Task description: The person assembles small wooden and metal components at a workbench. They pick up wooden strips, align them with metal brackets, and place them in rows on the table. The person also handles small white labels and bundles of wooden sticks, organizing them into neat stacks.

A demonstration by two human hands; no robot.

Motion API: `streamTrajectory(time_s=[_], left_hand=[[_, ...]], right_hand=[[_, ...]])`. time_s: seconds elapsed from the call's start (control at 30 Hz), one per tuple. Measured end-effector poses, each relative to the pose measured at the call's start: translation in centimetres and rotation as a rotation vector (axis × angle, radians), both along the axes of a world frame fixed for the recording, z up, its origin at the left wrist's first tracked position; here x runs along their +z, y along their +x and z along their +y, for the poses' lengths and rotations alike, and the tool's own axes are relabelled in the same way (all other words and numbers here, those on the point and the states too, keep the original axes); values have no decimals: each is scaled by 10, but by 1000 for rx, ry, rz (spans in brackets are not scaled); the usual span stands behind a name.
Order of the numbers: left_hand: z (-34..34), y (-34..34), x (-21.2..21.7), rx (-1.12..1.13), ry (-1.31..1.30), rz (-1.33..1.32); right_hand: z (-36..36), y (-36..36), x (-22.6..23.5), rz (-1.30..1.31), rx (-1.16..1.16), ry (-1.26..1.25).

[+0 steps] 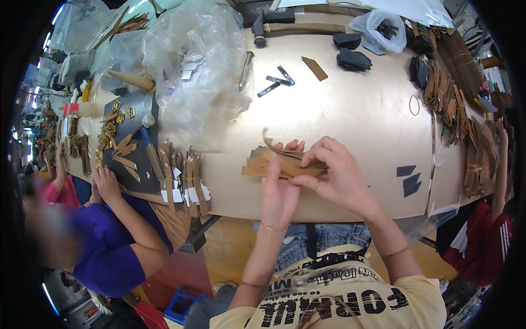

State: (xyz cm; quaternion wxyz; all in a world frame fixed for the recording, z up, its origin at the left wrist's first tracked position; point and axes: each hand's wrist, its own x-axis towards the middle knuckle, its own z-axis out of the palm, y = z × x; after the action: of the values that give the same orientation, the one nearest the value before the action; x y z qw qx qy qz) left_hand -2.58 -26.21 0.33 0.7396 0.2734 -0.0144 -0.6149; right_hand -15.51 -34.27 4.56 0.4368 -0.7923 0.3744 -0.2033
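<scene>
Fanned bundle of brown strips [255,166] held over the near edge of the desk [361,118]

Bundle sits between the two hands, long axis running roughly left to right across the wearer's front. Left ends splay past the left thumb; right ends run in under the right fingers. Left hand [279,197]: palm up, wrapped about the middle, thumb on the near side, fingertips showing beyond the far side. Right hand [338,174]: narrow pinch at the right end, fingers bent over the top; cannot tell whether on one strip or several. Right hand nearer the dark flat pieces [411,185], well apart to the right. Loose brown strip [314,68] lies farther out, beyond both hands.
</scene>
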Motion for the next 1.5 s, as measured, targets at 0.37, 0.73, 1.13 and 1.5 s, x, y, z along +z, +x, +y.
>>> streamTrajectory(time_s=[0.37,0.73,1.13,1.5], left_hand=[[-8,-13,6,-72,89,-328],[-13,-5,2,51,259,-321],[23,29,14,27,193,-190],[18,7,18,-137,152,-160]], right_hand=[[-26,-9,-5,-109,25,340],[-66,-35,-10,33,66,383],[-69,-60,-8,291,-163,-124],[9,-59,-31,192,-340,-403]])
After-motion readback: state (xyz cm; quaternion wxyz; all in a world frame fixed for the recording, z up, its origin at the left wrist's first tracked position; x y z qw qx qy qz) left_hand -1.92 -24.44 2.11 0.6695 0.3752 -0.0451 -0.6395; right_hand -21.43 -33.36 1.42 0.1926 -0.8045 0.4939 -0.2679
